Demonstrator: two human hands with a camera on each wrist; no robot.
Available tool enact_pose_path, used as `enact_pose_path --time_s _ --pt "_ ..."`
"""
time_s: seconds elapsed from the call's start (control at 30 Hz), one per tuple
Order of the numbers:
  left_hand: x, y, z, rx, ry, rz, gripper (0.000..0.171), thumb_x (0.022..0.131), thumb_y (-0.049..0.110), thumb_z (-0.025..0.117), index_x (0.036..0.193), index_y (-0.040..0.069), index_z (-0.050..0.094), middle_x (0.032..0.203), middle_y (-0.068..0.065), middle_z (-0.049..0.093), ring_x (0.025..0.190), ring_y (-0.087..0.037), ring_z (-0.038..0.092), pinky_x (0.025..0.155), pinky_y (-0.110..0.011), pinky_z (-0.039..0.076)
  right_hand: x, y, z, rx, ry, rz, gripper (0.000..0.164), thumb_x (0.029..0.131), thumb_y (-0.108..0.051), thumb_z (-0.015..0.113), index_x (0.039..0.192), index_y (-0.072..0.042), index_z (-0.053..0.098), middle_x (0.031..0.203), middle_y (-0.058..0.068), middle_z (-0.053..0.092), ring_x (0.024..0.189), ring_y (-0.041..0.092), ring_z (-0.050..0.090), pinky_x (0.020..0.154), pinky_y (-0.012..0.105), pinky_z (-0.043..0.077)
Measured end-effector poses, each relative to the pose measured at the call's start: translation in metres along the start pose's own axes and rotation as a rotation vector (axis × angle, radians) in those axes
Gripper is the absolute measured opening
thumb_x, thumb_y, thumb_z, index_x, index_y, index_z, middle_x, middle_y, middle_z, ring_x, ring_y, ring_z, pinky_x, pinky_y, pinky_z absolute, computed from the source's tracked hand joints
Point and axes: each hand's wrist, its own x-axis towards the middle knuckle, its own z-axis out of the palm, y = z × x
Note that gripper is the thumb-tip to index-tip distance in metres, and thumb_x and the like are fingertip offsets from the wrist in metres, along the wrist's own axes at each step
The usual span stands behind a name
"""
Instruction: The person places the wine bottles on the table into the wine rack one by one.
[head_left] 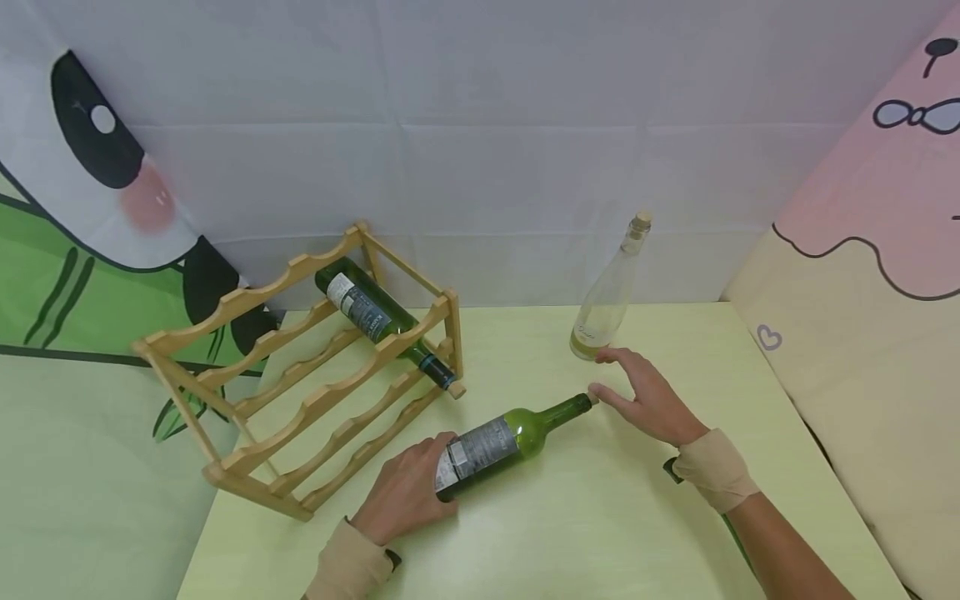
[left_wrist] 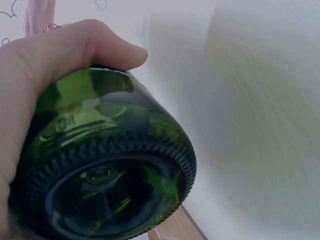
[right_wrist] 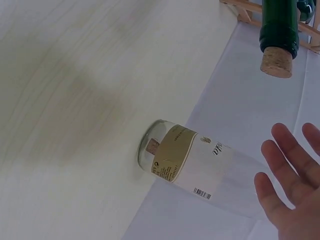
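Observation:
My left hand (head_left: 412, 487) grips a green wine bottle (head_left: 531, 433) around its base end, thumb along the side in the left wrist view. The bottle lies tilted, its corked neck pointing right. Beyond that cork (right_wrist: 276, 62), my right hand (head_left: 648, 400) holds nothing, its fingers spread and apart from the cork in the right wrist view. Behind the right hand a clear bottle (head_left: 606, 300) with a cork and a gold-and-white label stands upright. A second green wine bottle (head_left: 367, 304) rests in the wooden wine rack (head_left: 330, 400), neck toward me.
The rack stands at the left of the pale table (head_left: 600, 533), its scalloped rails forming several slots. A white cloth (head_left: 510, 167) hangs behind the table. Printed cloth with cartoon figures covers the left and right sides.

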Motion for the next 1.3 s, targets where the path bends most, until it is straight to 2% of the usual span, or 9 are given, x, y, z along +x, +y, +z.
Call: enact_pose_path --time_s 0.33,0.5,0.6,0.73,0.87,1.1,1.3 --pt "0.001 -0.003 -0.001 0.007 -0.013 0.006 0.088 0.056 0.032 0.083 0.135 0.011 0.052 0.09 0.004 0.057 0.07 -0.008 0.05 0.054 -0.023 0.039 0.006 -0.005 -0.006 -0.085 -0.063 -0.075 0.068 0.092 -0.05 0.066 0.147 -0.017 0.044 0.145 0.001 0.046 0.135 0.022 0.04 0.108 0.041 0.03" --pt "0.002 -0.004 -0.002 0.003 -0.023 0.008 0.089 0.056 0.032 0.085 0.136 0.01 0.052 0.09 0.003 0.058 0.07 -0.009 0.05 0.054 -0.023 0.039 0.011 -0.01 -0.009 -0.12 -0.076 -0.153 0.069 0.09 -0.045 0.07 0.146 -0.012 0.046 0.144 -0.001 0.046 0.133 0.024 0.043 0.107 0.04 0.031" --pt "0.002 -0.004 -0.003 0.006 -0.024 0.011 0.09 0.056 0.031 0.086 0.136 0.01 0.051 0.09 0.003 0.058 0.07 -0.009 0.05 0.054 -0.023 0.04 0.012 -0.011 -0.009 -0.154 -0.099 -0.181 0.069 0.09 -0.043 0.07 0.144 -0.008 0.047 0.144 0.002 0.047 0.131 0.025 0.045 0.106 0.041 0.032" --pt "0.002 -0.004 -0.003 0.018 -0.02 0.018 0.09 0.054 0.03 0.087 0.135 0.01 0.052 0.089 0.003 0.059 0.07 -0.009 0.051 0.055 -0.024 0.041 0.013 -0.014 -0.008 -0.168 -0.158 -0.173 0.069 0.092 -0.045 0.068 0.145 -0.006 0.046 0.143 0.003 0.047 0.131 0.024 0.045 0.106 0.04 0.033" --pt "0.003 -0.004 -0.005 0.027 -0.024 0.024 0.09 0.055 0.031 0.086 0.135 0.011 0.052 0.09 0.002 0.06 0.071 -0.009 0.053 0.055 -0.025 0.042 0.012 -0.019 -0.008 -0.165 -0.213 -0.161 0.071 0.091 -0.049 0.067 0.145 -0.009 0.046 0.144 -0.001 0.047 0.131 0.022 0.045 0.105 0.039 0.033" --pt "0.004 -0.002 -0.008 0.028 -0.036 0.029 0.091 0.055 0.033 0.085 0.137 0.012 0.051 0.092 0.003 0.06 0.071 -0.009 0.052 0.056 -0.025 0.042 0.011 -0.024 -0.002 -0.198 -0.267 -0.224 0.076 0.084 -0.049 0.075 0.142 -0.007 0.051 0.141 0.001 0.05 0.128 0.023 0.046 0.105 0.04 0.032" --pt "0.005 0.0 -0.01 0.033 -0.05 0.033 0.091 0.055 0.034 0.085 0.137 0.013 0.051 0.093 0.002 0.061 0.072 -0.009 0.052 0.056 -0.025 0.041 0.011 -0.025 0.006 -0.212 -0.334 -0.22 0.079 0.081 -0.049 0.077 0.143 -0.008 0.049 0.141 0.0 0.048 0.126 0.022 0.045 0.104 0.039 0.032"
